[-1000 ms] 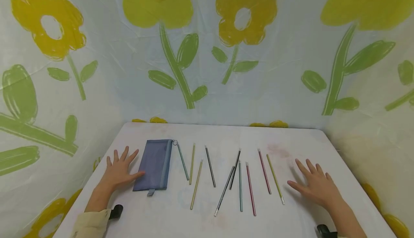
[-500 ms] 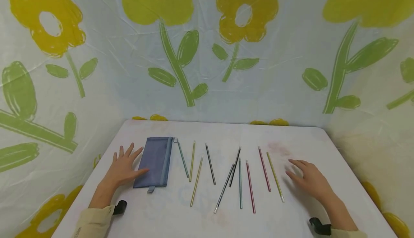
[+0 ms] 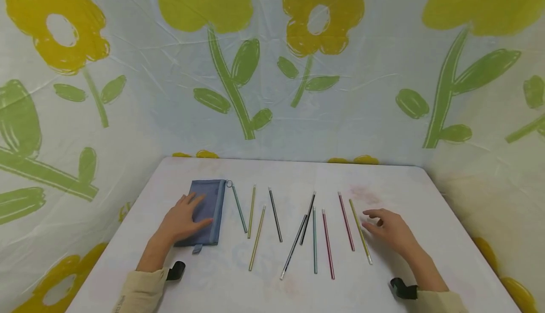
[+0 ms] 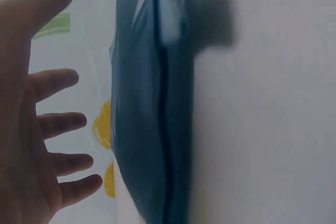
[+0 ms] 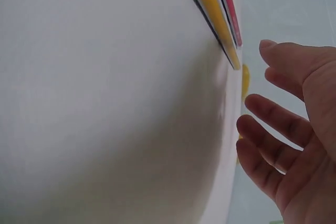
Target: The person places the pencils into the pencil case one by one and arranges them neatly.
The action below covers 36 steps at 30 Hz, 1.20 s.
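Observation:
A flat blue zippered pouch [image 3: 208,209] lies at the left of the table. My left hand [image 3: 182,221] hovers over its left part, fingers spread; in the left wrist view the hand [image 4: 26,114] stands apart from the pouch [image 4: 142,108]. Right of the rightmost yellow pencil [image 3: 360,231] is my right hand [image 3: 392,231], with loosely bent fingers. The right wrist view shows that hand [image 5: 299,124] holding nothing, apart from the yellow pencil [image 5: 216,17]. Beside that pencil lies a red pencil [image 3: 346,221].
Several more pencils lie spread across the middle, among them a black one [image 3: 275,214], a teal one [image 3: 315,242] and another red one [image 3: 328,244]. Two dark pencils overlap near the centre. A flower-printed cloth [image 3: 362,114] surrounds the white table [image 3: 238,294].
My left hand has moved right, from beside the pouch to over it. My right hand has moved left toward the yellow pencil, its fingers going from spread to bent.

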Motion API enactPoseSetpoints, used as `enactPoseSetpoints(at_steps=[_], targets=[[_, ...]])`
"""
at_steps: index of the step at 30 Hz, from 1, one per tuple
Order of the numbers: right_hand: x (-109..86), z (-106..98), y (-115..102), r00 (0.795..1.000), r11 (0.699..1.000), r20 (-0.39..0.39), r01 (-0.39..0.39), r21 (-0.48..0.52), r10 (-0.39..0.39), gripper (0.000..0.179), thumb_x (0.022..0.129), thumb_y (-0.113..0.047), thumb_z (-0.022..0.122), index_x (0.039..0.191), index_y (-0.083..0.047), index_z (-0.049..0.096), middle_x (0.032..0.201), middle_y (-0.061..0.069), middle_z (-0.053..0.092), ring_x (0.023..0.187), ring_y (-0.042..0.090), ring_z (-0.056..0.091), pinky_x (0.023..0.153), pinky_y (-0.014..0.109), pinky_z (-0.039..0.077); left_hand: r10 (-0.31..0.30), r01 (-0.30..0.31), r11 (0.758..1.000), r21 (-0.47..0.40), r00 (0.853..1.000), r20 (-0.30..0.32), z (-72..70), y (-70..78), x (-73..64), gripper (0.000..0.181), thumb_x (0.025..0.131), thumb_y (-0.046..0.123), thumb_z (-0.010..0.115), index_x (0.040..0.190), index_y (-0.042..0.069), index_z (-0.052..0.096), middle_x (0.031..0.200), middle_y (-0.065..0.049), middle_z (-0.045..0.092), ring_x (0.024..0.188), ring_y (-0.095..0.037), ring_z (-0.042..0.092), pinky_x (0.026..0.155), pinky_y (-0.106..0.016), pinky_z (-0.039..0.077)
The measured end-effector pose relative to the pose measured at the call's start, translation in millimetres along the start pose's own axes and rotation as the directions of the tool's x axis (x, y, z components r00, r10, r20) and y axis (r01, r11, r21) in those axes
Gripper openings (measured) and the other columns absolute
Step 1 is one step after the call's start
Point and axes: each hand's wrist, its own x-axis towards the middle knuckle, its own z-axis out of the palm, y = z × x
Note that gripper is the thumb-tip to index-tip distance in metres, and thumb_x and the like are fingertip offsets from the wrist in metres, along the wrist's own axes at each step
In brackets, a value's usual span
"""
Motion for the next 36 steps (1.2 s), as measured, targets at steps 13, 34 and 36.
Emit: enactPoseSetpoints(at_steps=[13, 34, 36], targets=[[1.9, 15, -6, 0.997, 0.998, 0.074, -0.025, 0.051, 0.021, 0.033, 0.084, -0.016, 0.076, 0.114, -0.005, 0.07, 0.079, -0.003, 0.063, 0.069, 0.011, 0.058, 0.059, 0.031, 0.049, -0.09, 0.089, 0.996, 0.028, 0.996, 0.02, 15.8, 40.3, 15.5, 0.088, 0.081, 0.064, 0.066, 0.148, 0.013, 0.042, 0.146, -0.024, 0.039, 0.121, -0.051, 0.046, 0.088, -0.064, 0.045], [8.8, 18, -11, 0.993, 0.994, 0.118, -0.034, 0.101, 0.022, 0.03, 0.081, -0.01, 0.078, 0.109, -0.002, 0.071, 0.083, 0.002, 0.062, 0.072, 0.017, 0.058, 0.054, 0.027, 0.047, -0.073, 0.078, 0.963, -0.256, 0.997, 0.029, 9.1, 23.1, 15.1, 0.054, 0.091, 0.012, 0.056, 0.145, 0.013, 0.048, 0.142, -0.015, 0.05, 0.125, -0.035, 0.048, 0.095, -0.053, 0.042], [7.3, 20, -11, 0.987, 0.992, 0.155, -0.066, 0.111, 0.048, 0.028, 0.081, -0.009, 0.077, 0.108, -0.003, 0.071, 0.082, 0.002, 0.062, 0.071, 0.017, 0.057, 0.051, 0.027, 0.047, -0.058, 0.073, 0.954, -0.29, 0.997, 0.06, 8.8, 18.9, 11.2, 0.048, 0.093, 0.008, 0.052, 0.141, 0.013, 0.053, 0.14, -0.014, 0.051, 0.126, -0.034, 0.048, 0.096, -0.052, 0.042]])
